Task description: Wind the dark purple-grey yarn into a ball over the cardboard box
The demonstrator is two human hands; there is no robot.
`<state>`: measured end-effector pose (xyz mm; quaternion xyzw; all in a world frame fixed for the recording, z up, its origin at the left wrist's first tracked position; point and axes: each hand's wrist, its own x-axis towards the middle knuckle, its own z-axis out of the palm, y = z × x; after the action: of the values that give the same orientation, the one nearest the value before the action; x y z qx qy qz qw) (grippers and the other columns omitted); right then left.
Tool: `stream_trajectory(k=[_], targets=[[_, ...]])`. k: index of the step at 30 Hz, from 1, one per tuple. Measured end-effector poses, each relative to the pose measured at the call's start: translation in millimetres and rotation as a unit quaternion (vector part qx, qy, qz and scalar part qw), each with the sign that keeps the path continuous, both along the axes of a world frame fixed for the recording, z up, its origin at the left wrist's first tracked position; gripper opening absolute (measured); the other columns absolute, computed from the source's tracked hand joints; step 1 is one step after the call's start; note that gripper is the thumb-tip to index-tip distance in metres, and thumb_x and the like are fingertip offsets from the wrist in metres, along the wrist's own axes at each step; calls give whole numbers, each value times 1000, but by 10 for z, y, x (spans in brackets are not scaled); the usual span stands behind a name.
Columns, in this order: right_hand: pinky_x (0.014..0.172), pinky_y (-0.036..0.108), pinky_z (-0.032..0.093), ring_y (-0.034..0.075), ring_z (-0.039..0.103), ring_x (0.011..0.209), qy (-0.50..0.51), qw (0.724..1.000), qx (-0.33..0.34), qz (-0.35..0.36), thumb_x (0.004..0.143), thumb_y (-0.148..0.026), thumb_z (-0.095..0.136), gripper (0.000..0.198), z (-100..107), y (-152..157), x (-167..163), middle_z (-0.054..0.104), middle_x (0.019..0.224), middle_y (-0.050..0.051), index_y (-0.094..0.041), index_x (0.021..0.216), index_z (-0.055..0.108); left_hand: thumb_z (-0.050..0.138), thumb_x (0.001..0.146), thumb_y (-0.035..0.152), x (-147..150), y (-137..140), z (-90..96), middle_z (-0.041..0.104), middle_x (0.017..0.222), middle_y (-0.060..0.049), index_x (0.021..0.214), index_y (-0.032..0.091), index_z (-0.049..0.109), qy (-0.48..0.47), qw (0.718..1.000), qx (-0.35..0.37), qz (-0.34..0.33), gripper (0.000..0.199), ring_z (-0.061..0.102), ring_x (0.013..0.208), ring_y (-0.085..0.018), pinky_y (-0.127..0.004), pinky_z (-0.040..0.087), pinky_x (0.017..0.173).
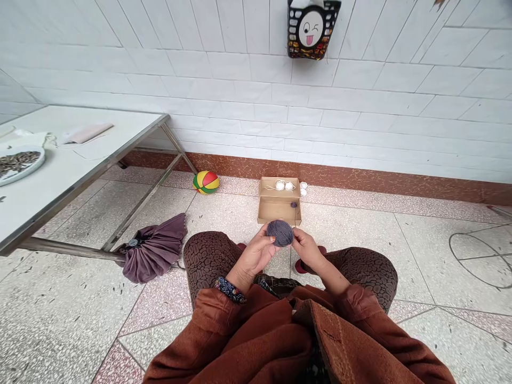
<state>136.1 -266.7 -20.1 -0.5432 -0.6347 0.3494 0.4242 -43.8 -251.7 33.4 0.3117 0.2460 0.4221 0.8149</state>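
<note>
A ball of grey-purple yarn [280,233] sits in my left hand [258,253], with the fingers and thumb closed round its left side. At the ball's right edge, my right hand [309,248] is pinched on the yarn strand. That strand runs from my right hand toward a small dark purple yarn ball [294,205] in the open cardboard box [274,209] beyond my hands. White yarn balls [284,185] lie in the box's far part, and more white yarn [303,189] rests just outside its right side.
A white table [80,130] with a metal frame stands at left, bearing a plate [36,166] of dark bits. Below it lie a folded purple umbrella [158,250] and a striped ball [206,182]. A black basket [314,32] hangs on the tiled wall. A metal ring [480,258] is at right.
</note>
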Motion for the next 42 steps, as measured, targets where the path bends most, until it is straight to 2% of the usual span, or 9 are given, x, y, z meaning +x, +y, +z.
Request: stream_trajectory(k=[4,9,12,17,20,24,32,37,42], targets=[[72,29,46,17,56,73,-17,999,5,30,95,-39,53,24,81,-66,1,64,79,2,-20,83,62,78,73,30,-36,79,-59,67,116,-7,113,21,60,56,997,-23,51,44,65,105,-23,-40,51,93],[74,29,47,16,60,76,-25,990,-9,135,98,-41,55,27,392,-163,39,67,81,3,-20,87,66,80,72,33,-98,142,-154,66,112,-4,111,21,61,165,982,9,95,44,62,96,-18,-29,51,77],[75,29,48,16,61,77,-11,987,-2,162,99,-42,55,29,630,-199,87,68,82,3,-20,87,68,76,74,31,-120,142,-182,66,112,-5,116,21,61,222,967,72,104,45,61,100,-20,-33,50,85],[72,29,48,16,60,74,29,994,26,103,96,-45,59,27,887,-83,177,67,80,2,-21,87,68,75,74,26,-156,93,-109,60,132,-9,129,23,62,265,949,165,40,57,55,120,-26,-39,39,106],[73,30,47,17,59,74,30,996,57,56,95,-44,61,26,861,66,186,66,81,3,-21,85,66,76,73,25,-165,51,-51,59,135,-8,139,26,56,228,956,181,-34,69,53,123,-28,-42,38,108],[71,29,45,17,57,73,11,998,58,24,93,-43,60,25,608,168,110,64,77,1,-21,82,65,80,71,26,-142,-10,-9,58,138,-8,142,28,54,124,974,173,-74,76,51,127,-29,-42,37,108],[66,27,44,17,55,69,-20,999,1,43,98,-36,47,25,105,-53,-85,60,73,1,-20,82,59,80,72,25,-120,41,67,65,124,-9,123,21,66,71,995,68,21,53,58,117,-25,-37,41,101],[74,29,47,17,60,77,-76,986,34,142,102,-35,47,26,244,-164,-109,65,82,3,-20,86,62,81,68,24,-112,134,-48,67,111,-4,115,22,63,158,976,85,122,51,60,104,-19,-35,42,99],[75,29,48,17,62,78,-78,976,87,186,102,-36,50,25,664,-203,-49,67,84,4,-21,90,66,77,69,22,-136,127,-133,64,117,-6,120,21,61,272,942,153,122,54,57,109,-21,-36,40,102]])
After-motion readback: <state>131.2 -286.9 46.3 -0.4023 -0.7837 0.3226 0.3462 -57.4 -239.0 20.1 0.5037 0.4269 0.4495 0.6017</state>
